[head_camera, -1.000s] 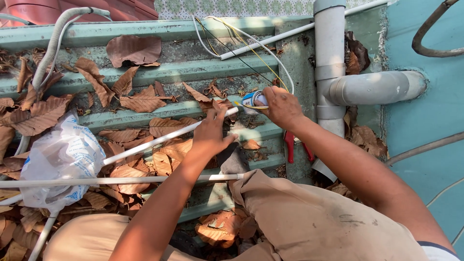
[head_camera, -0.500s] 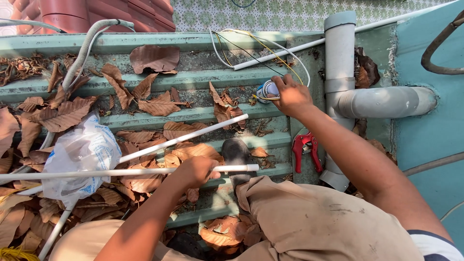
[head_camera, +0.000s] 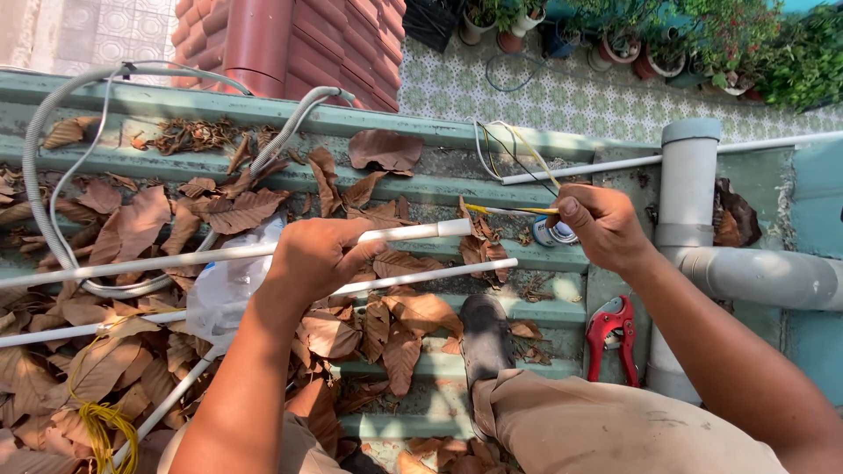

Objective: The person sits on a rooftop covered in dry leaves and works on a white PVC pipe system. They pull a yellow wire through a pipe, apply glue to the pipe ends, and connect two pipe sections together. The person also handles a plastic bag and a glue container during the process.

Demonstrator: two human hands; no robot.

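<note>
I am gripping a thin white plastic pipe point(head_camera: 263, 252) in my left hand point(head_camera: 318, 257) at the centre of the frame, fingers clamped around it; its open end is pointing right, toward my right hand point(head_camera: 604, 226). My right hand, right of centre, is pinching a slim yellow-handled brush point(head_camera: 509, 210), fingers together on it, just above a small round tin with a blue and white label point(head_camera: 555, 234) that is sitting on the green corrugated roof sheet point(head_camera: 544, 303). I cannot tell whether the brush is touching the pipe end.

A second thin white pipe point(head_camera: 421, 276) is lying just below the one I am holding, running across brown dry leaves point(head_camera: 404, 325). A clear crumpled plastic bag point(head_camera: 230, 290) is lying under my left wrist. A red-handled pipe cutter point(head_camera: 612, 333) is resting at lower right, beside a thick grey vertical drain pipe point(head_camera: 687, 202). A grey ribbed hose point(head_camera: 53, 149) is looping at upper left. A coil of yellow wire point(head_camera: 101, 421) is lying at lower left. My dark shoe point(head_camera: 485, 338) is standing between the leaves and the cutter.
</note>
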